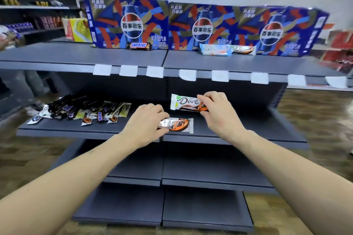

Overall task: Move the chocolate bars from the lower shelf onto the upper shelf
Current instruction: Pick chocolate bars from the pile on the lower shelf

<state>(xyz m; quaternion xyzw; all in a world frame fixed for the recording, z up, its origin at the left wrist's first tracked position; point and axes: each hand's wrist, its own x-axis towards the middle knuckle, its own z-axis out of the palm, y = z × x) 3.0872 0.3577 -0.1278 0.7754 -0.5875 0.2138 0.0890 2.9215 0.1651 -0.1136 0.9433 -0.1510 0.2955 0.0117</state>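
The upper shelf (82, 57) and the lower shelf (248, 129) look like painted metal in a dark grey, matt and smooth, as does the upright back panel (133, 86) between them. Along the upper shelf's front edge hang white price tag holders (128, 70) that look like smooth plastic. The Dove bar (185, 102) and the second Dove bar (177, 125) wear glossy foil-like wrappers that catch light. The loose pile of bars (84, 110) near the lower shelf's left edge shines the same way. The Snickers bar (139, 46) has a glossy dark wrapper. The Pepsi cartons (129, 23) look like printed cardboard with a slight sheen. The floor (315, 112) looks like wood-grain laminate.
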